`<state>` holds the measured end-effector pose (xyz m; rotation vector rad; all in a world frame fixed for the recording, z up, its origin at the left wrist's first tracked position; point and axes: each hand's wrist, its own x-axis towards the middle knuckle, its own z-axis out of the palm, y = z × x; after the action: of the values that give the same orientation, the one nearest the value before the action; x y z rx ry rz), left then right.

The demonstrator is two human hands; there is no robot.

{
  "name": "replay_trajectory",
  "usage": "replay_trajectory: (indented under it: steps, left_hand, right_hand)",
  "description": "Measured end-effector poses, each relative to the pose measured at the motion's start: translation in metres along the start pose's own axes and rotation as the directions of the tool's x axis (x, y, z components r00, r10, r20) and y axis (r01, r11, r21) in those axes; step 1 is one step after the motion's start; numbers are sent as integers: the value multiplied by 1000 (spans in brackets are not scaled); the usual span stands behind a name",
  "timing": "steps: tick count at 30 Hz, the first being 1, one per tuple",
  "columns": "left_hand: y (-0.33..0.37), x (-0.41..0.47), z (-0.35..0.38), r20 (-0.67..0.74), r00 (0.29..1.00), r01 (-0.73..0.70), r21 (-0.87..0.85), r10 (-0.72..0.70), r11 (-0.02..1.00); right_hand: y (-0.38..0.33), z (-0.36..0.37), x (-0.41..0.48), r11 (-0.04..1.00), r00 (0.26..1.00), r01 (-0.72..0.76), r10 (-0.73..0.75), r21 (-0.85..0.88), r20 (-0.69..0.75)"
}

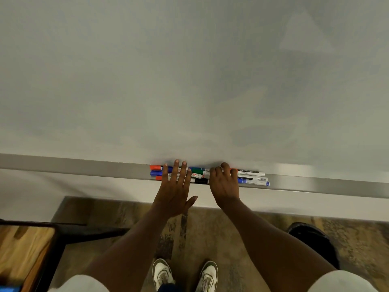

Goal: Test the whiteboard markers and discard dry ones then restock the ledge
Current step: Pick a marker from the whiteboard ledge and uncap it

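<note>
Head view: markers (199, 171) are bunched on the ledge (84, 167). The left hand (174, 186) is laid flat on them, the right hand (224, 184) curled over them, grip unclear.

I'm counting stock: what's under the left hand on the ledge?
Several markers on the ledge: a red cap, a blue cap and another red cap stick out left of the left hand. Its spread fingers cover their barrels, so the count is unclear.
</note>
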<state>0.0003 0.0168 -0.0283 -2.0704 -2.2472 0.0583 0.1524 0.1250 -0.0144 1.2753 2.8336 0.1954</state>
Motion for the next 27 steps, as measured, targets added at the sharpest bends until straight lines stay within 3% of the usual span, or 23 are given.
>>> replay_trajectory:
  steps: [6,15,18,21,23,25,27]
  left_hand:
    - [-1,1,-6,-73,997,-6,49,10,999]
    - [-14,23,-70,-304,951,3,174,50,985]
    - [-23,33,-110,-476,875,-20,162,95,987]
    - [-30,39,-162,-607,789,-25,122,94,992]
    - [-37,41,-200,-676,725,-47,142,132,989]
    - [-49,44,-238,-734,657,-36,193,169,981]
    - [-62,47,-275,-806,564,-21,202,178,979]
  right_hand:
    - [-3,-15,-5,1000,999,8,-8,5,-42]
    - [-21,-94,-6,995,945,49,-17,91,-327]
    - [-24,-128,-3,993,861,81,-27,84,-508]
    - [-19,-172,1,988,676,137,-43,67,-735]
    - [-16,-202,4,977,601,199,-55,83,-797]
    - [-17,-237,3,895,604,288,105,340,-790]
    - [-21,-272,0,579,698,346,367,738,-615]
